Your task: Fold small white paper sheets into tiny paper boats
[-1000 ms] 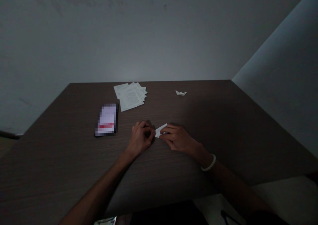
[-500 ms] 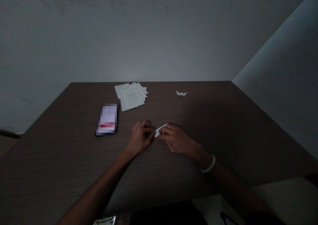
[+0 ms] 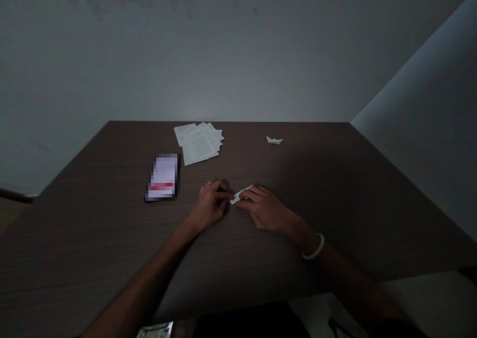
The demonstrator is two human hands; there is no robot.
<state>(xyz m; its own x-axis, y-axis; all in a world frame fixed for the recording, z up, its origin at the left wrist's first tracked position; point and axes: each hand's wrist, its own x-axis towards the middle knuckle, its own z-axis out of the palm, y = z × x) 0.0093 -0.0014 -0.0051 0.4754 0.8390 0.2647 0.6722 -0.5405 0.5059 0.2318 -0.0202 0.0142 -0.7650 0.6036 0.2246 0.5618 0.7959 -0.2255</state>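
A small strip of folded white paper (image 3: 241, 195) lies on the dark wood-grain table (image 3: 298, 169), and both hands are on it. My left hand (image 3: 210, 205) pinches its left end with curled fingers. My right hand (image 3: 266, 210) presses its right end with the fingertips, and a white beaded bracelet (image 3: 314, 247) circles that wrist. The hands partly hide the paper. Farther off, beyond my right hand, sits a small white paper boat (image 3: 275, 140).
A loose pile of printed paper sheets (image 3: 198, 143) lies at the table's far edge. To its near left is a dark phone (image 3: 163, 177) with a pixelated face. Walls meet the table's far and right sides. A shiny packet (image 3: 154, 330) shows below the near edge.
Both hands stay on the folded paper, and my right hand lies slightly flatter. The table and everything on it sit slightly farther right in view.
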